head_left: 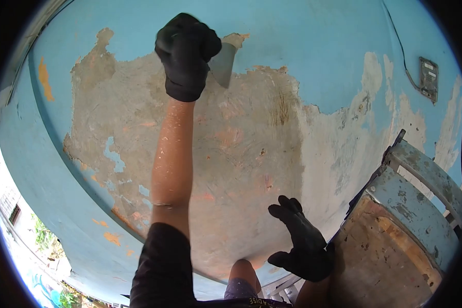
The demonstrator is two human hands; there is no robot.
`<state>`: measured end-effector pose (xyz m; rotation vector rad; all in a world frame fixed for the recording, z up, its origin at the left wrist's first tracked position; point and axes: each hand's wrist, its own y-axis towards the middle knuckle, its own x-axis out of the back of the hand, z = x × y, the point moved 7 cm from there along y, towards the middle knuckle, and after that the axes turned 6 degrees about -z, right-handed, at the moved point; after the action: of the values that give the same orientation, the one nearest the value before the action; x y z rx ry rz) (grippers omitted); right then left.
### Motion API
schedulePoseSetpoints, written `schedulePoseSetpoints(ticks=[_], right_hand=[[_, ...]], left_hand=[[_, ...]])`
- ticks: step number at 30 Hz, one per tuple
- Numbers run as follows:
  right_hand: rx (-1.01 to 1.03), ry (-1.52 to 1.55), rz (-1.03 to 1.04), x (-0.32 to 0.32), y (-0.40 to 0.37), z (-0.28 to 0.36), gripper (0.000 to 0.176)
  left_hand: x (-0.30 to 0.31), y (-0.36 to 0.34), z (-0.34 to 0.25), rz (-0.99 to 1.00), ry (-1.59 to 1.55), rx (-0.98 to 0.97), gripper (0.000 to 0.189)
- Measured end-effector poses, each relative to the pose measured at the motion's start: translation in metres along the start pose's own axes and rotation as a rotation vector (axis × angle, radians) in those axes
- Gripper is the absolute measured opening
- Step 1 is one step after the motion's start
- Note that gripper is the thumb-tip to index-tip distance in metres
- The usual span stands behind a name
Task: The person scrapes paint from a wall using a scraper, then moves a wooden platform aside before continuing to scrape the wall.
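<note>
My left hand (184, 56), in a black glove, is raised high and closed in a fist around a paint scraper. The wide, grey blade of the paint scraper (223, 65) points right and down from the fist. It lies at or close to the wall (231, 128), beside the ragged upper edge of the blue paint; firm contact cannot be made out. Bare grey-brown plaster covers the wall's middle, with a few blue flakes left at its lower left. Lower right, my gloved right hand (304, 244) has its fingers apart and holds nothing.
A worn blue-grey chair-like wooden piece (410, 192) with a brown panel stands at the right, close to my right hand. A box with a cable (428, 79) is fixed on the wall, upper right. My knee (243, 272) shows at the bottom. Daylight and plants (45, 233) appear lower left.
</note>
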<state>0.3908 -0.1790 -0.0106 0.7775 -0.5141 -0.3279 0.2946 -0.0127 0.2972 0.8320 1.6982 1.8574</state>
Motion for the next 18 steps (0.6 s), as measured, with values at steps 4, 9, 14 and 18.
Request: schedulePoseSetpoints(ticks=[4,9,14,18], right_hand=[[0.024,0.017,-0.015,0.0,0.002,0.0,0.089],[0.064,0.052,-0.009,0.003,0.0,0.009,0.089],[-0.003,0.028,0.013,0.006,0.001,0.008,0.092],[0.037,0.021,0.046,-0.001,-0.001,0.002,0.094]], left_hand=[[-0.011,0.022,-0.041,0.17,0.113,0.026,0.035],[0.004,0.015,0.023,0.27,-0.122,0.297,0.033],[0.001,0.058,-0.024,0.387,-0.257,0.214,0.031],[-0.009,0.019,0.029,0.312,-0.169,0.339,0.032]])
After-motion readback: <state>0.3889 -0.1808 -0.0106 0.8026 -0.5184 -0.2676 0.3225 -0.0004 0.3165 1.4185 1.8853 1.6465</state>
